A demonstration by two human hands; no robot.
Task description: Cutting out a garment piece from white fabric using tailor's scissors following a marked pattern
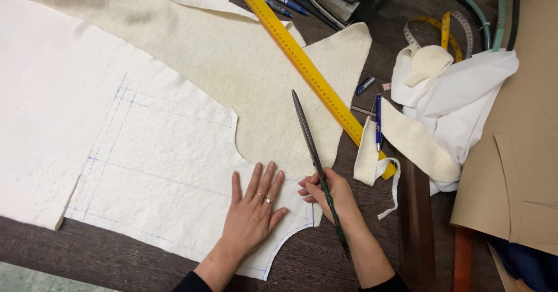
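Observation:
My left hand lies flat, fingers spread, on a white fleecy fabric piece marked with blue dashed lines. My right hand grips long metal scissors by their dark green handles; the closed blades point up and away over a cream fabric layer. The scissors sit just right of the marked piece's curved cut edge.
A long yellow ruler lies diagonally across the cream fabric. Blue pens and fabric scraps sit to the right, with a white cloth heap, a yellow tape measure and brown paper patterns. More pens lie at the top.

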